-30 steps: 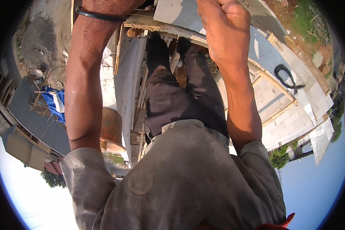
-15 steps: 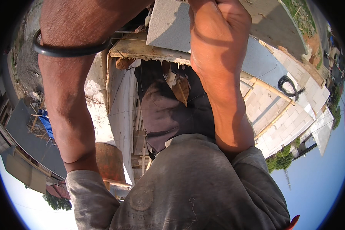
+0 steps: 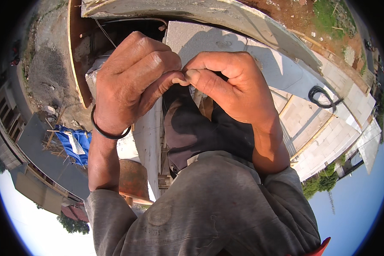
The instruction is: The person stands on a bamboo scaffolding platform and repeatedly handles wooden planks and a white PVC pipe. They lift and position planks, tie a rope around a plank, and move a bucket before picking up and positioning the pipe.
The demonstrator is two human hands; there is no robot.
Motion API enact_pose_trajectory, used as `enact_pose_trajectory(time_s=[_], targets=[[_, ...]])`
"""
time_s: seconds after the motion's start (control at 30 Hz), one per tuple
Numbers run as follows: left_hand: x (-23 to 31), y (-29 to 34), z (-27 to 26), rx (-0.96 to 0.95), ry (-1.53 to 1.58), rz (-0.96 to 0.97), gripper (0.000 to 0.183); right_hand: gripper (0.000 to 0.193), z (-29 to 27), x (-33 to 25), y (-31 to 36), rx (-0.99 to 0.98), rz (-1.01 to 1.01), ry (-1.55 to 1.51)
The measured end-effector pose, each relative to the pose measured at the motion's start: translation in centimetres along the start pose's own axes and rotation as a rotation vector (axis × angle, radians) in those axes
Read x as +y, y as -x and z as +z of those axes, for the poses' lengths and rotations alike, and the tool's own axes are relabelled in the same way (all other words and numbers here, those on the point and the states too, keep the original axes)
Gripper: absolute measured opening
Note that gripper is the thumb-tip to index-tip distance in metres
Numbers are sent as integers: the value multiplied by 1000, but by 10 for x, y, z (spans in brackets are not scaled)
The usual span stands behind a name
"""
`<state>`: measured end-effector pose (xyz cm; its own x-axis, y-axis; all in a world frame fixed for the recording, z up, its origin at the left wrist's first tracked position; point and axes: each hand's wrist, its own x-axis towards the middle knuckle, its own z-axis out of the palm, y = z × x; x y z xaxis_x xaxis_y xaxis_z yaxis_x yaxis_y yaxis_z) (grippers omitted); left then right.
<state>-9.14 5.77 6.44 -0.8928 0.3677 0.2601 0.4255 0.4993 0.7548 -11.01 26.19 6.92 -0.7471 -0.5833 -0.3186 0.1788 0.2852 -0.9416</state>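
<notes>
My left hand (image 3: 136, 79), with a black band (image 3: 109, 133) around its wrist, is closed with the fingers curled and the thumb pressed to them. My right hand (image 3: 237, 85) pinches thumb against forefinger. The two sets of fingertips meet in front of my body, over a pale grey slab (image 3: 192, 40) and my dark trousers (image 3: 185, 132). Whatever lies between the fingertips, if anything, is too small or hidden to name.
Beyond the hands runs a long rough-edged panel (image 3: 260, 21), and a brown board (image 3: 74, 64) stands at the left. A coil of black wire (image 3: 322, 98) lies to the right, by a pale block wall (image 3: 324, 141). Lower left are a rusty-red container (image 3: 132, 179) and blue tarp (image 3: 74, 143).
Both hands have come down toward my body and into full view, their fingertips now together. Earlier the left hand was out of the picture at the top and the right was partly cut off.
</notes>
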Motion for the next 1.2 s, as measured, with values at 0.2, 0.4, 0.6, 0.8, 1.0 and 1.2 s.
enact_pose_trajectory(time_s=[0.2, 0.4, 0.6, 0.8, 1.0, 1.2], targets=[[-1, 5, 3, 9, -67, -55, 20, 13, -1, 11, 0, 41, -29, -62], [-12, 8, 8, 8, 247, -353, 15, 14, 25, 17, 5, 187, -78, -6], [12, 4, -6, 56, 4, -350, 25, 13, 23, 9, 9, 154, -93, -150], [-1, -57, -48, -3, -730, 264, 23, 15, 44, 14, -8, 563, -55, -353], [-15, -88, -45, -477, -908, 156, 31, 13, 62, 16, -23, 816, -90, -518], [-6, -78, -23, -205, -705, 61, 31, 9, 78, 20, -38, 949, -126, -711]])
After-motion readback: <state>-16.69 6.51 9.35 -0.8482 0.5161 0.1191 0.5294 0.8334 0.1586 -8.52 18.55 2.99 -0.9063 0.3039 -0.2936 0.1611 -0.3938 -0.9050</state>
